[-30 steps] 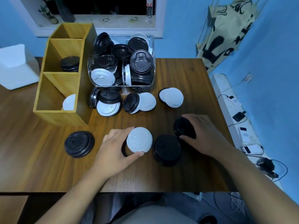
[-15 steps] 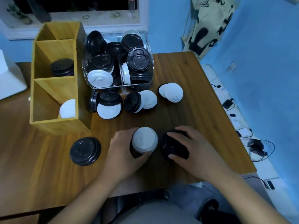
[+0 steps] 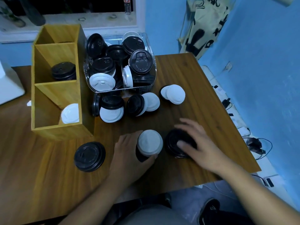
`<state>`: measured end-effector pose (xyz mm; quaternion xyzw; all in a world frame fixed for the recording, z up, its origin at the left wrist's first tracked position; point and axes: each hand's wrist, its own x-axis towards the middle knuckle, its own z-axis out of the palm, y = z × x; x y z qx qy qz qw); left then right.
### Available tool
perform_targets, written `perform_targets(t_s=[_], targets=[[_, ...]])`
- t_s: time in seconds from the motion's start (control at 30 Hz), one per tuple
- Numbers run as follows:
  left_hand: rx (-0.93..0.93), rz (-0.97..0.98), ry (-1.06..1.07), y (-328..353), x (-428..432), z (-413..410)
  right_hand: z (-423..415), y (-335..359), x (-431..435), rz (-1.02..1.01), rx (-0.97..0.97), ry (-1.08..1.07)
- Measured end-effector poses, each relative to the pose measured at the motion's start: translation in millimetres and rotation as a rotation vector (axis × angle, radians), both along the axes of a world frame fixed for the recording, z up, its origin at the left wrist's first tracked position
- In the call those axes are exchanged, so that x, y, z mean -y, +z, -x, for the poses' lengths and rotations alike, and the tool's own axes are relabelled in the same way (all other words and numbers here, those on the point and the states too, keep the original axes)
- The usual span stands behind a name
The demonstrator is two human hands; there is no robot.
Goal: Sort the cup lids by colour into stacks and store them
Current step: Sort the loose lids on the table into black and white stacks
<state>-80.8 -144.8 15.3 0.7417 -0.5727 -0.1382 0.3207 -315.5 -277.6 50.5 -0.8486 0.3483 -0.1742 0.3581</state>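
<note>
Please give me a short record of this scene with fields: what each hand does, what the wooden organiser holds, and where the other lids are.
Left hand: grips the white-topped stack, dark below
Right hand: lies over the black lid stack, thumb on top; blurred, hold unclear
Wooden organiser, middle compartment: black lids
Near compartment: white lid
Clear bin: black and white lids mixed
Table: separate black stack front left; loose lids before the bin

Left grip point(image 3: 128, 153) curled round lid stack point(image 3: 150, 142); right grip point(image 3: 203, 146) spread, fingers point(image 3: 190, 127) straight (slightly blurred); forearms angled inward.
</note>
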Motion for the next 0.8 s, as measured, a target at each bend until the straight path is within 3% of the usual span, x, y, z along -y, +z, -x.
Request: perform_targets(t_s=[0.1, 0.17, 0.3, 0.4, 0.53, 0.6, 0.7, 0.8], targets=[[-0.003, 0.001, 0.0, -0.3, 0.9, 0.5, -19.7, 17.0, 45.9, 0.039, 0.16, -0.206], [-0.005, -0.004, 0.003, -1.0, 0.9, 0.6, -36.8, 21.4, 82.4, 0.065, 0.021, -0.232], [-0.013, -0.005, 0.009, 0.3, 0.2, 0.8, -61.7, 19.7, 133.4, 0.012, -0.286, -0.08], [-0.014, -0.005, 0.012, 2.0, 0.7, 1.6, -65.7, 12.0, 147.4, 0.084, -0.337, -0.004], [-0.018, 0.003, 0.017, 1.7, 0.7, 1.9, -44.9, 13.6, 134.1, 0.189, -0.299, -0.137], [-0.015, 0.005, 0.015, 1.4, 0.8, 1.7, -27.7, 16.9, 118.2, 0.248, -0.434, -0.221], [-0.01, 0.002, 0.011, 0.8, 1.2, 1.5, -12.8, 17.5, 95.5, 0.231, -0.815, -0.35], [-0.014, 0.005, 0.01, 1.2, 1.3, 1.7, -1.3, 20.8, 87.3, 0.09, -0.87, -0.363]])
